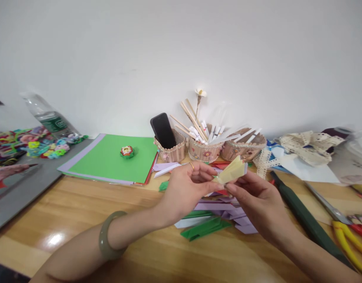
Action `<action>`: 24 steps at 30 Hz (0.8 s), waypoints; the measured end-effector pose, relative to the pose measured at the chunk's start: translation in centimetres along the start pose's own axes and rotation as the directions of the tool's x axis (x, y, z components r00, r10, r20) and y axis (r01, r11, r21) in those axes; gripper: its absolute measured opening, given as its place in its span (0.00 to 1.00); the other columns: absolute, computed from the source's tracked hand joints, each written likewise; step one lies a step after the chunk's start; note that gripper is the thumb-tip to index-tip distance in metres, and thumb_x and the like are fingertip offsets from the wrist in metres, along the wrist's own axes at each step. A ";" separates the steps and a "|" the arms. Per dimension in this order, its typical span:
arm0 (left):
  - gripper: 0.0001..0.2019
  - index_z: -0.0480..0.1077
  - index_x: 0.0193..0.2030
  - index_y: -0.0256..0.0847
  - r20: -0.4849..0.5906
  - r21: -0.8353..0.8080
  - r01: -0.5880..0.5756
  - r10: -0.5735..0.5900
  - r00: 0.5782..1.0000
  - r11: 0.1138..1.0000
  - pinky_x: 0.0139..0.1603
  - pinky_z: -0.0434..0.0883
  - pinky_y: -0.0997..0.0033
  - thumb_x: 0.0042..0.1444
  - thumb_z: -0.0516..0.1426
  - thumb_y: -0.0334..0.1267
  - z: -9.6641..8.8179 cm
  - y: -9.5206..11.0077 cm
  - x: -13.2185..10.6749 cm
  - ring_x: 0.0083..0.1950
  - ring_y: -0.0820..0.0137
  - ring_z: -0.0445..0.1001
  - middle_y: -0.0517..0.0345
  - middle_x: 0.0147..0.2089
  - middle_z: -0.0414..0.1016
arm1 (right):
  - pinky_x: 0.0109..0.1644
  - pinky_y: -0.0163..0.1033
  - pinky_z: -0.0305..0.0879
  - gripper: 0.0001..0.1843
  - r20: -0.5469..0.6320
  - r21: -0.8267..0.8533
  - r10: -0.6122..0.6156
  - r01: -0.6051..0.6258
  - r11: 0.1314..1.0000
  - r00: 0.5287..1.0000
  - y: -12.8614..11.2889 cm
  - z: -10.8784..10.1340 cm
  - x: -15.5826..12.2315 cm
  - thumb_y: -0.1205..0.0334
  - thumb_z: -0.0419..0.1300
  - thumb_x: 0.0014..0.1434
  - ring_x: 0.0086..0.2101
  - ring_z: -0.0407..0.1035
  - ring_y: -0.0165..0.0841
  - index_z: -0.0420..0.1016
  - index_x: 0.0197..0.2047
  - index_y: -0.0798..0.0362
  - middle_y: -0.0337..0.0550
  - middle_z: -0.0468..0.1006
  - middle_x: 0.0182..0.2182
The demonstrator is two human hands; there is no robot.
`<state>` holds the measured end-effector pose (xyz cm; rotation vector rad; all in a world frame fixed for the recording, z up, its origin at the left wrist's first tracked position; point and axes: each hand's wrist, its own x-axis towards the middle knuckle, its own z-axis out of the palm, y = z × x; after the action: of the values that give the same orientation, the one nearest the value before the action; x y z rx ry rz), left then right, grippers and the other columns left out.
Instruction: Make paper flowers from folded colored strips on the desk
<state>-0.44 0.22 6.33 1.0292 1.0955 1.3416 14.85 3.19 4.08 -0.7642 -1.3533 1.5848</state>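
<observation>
Both hands meet above the wooden table (80,212) on a small folded piece of pale yellow paper (232,171). My left hand (186,188), with a ring and a green bangle on the wrist, pinches the paper's left end. My right hand (257,200) grips it from below and the right with closed fingers. Under the hands lie folded purple paper pieces (225,210) and green paper strips (204,228).
Green and purple paper sheets (110,159) carry a small paper flower (127,151). Stick-built holders (204,149) hold a phone (163,131), sticks and pens. Lace ribbon (304,147), a dark green roll (304,216), scissors and yellow pliers (346,236) lie right; a bottle (48,116) and colourful crafts left.
</observation>
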 end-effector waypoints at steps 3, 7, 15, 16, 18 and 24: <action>0.12 0.70 0.30 0.36 -0.004 -0.005 0.026 -0.026 1.000 1.000 0.28 0.68 0.78 0.36 0.64 0.28 0.0 0.2 0.0 0.25 0.77 0.71 0.64 0.22 0.72 | 0.23 0.27 0.59 0.05 -0.027 -0.043 -0.033 0.032 0.999 0.999 0.0 0.0 -0.1 0.60 0.66 0.48 0.22 0.63 0.23 0.74 0.30 0.48 0.33 0.71 0.23; 0.13 0.71 0.31 0.35 0.005 0.003 0.047 -0.047 0.999 0.999 0.28 0.67 0.78 0.35 0.65 0.28 -0.1 0.3 0.1 0.24 0.78 0.71 0.64 0.21 0.73 | 0.21 0.27 0.58 0.05 -0.028 -0.085 -0.048 0.045 0.995 0.998 -0.2 0.1 -0.1 0.60 0.65 0.49 0.21 0.61 0.22 0.72 0.29 0.48 0.32 0.70 0.22; 0.11 0.74 0.28 0.34 0.061 -0.005 0.155 -0.155 0.986 0.988 0.36 0.70 0.71 0.34 0.66 0.30 -0.4 0.3 0.6 0.29 0.73 0.74 0.56 0.27 0.77 | 0.26 0.32 0.59 0.10 0.110 -0.388 -0.078 0.115 0.914 0.991 -1.7 0.2 0.2 0.58 0.59 0.54 0.23 0.61 0.26 0.70 0.24 0.52 0.34 0.66 0.20; 0.11 0.74 0.28 0.34 0.063 -0.004 0.169 -0.168 0.984 0.986 0.37 0.70 0.71 0.33 0.67 0.32 -0.5 0.3 0.6 0.29 0.73 0.74 0.56 0.27 0.77 | 0.26 0.32 0.59 0.11 0.131 -0.432 -0.072 0.122 0.893 0.989 -1.9 0.2 0.2 0.58 0.58 0.55 0.24 0.62 0.27 0.70 0.24 0.52 0.34 0.66 0.20; 0.12 0.74 0.28 0.34 0.059 -0.005 0.184 -0.183 0.981 0.983 0.36 0.70 0.71 0.33 0.67 0.33 -0.6 0.2 0.7 0.28 0.73 0.74 0.57 0.27 0.77 | 0.27 0.33 0.59 0.12 0.154 -0.499 -0.051 0.123 0.858 0.987 -2.1 0.2 0.2 0.56 0.56 0.56 0.25 0.63 0.29 0.70 0.25 0.52 0.35 0.67 0.21; 0.12 0.69 0.26 0.35 0.015 -0.013 0.186 -0.186 0.983 0.983 0.29 0.66 0.76 0.33 0.66 0.29 -0.5 0.0 0.8 0.24 0.76 0.71 0.62 0.22 0.74 | 0.27 0.33 0.59 0.13 0.124 -0.551 -0.006 0.074 0.831 0.992 -2.0 0.2 0.1 0.54 0.54 0.57 0.26 0.64 0.30 0.70 0.27 0.52 0.37 0.68 0.22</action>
<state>-0.92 0.98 6.18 0.9010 1.1406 1.1892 15.09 3.20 6.11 -0.9854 -1.9464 1.2143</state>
